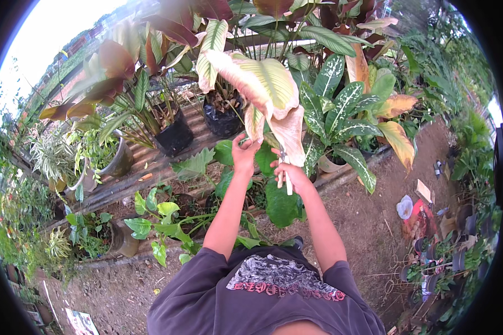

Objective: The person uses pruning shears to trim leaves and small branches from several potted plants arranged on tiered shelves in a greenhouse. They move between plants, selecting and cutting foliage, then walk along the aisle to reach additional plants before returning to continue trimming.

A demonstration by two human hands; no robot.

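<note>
Several large, drying leaves (272, 83), pale yellow-green with brownish-pink edges, hang in front of me. My left hand (244, 155) pinches the lower tip of a curled, faded leaf (255, 121) between thumb and fingers. In my right hand (292, 173) are pruning shears with white handles (288, 178), pointing upward. Their metal blades (282, 151) lie against the low end of a withered leaf (288, 130); whether they are open or closed is hard to tell. Broad green leaves (278, 201) spread beneath my hands.
Black plastic grow bags (174, 134) with tall striped-leaf plants stand on a rusty corrugated metal sheet (195, 119). A white-speckled dieffenbachia (343, 109) grows at the right. Potted plants (123, 238) sit low on the left. Bare soil (360, 226) and scattered litter (419, 220) lie to the right.
</note>
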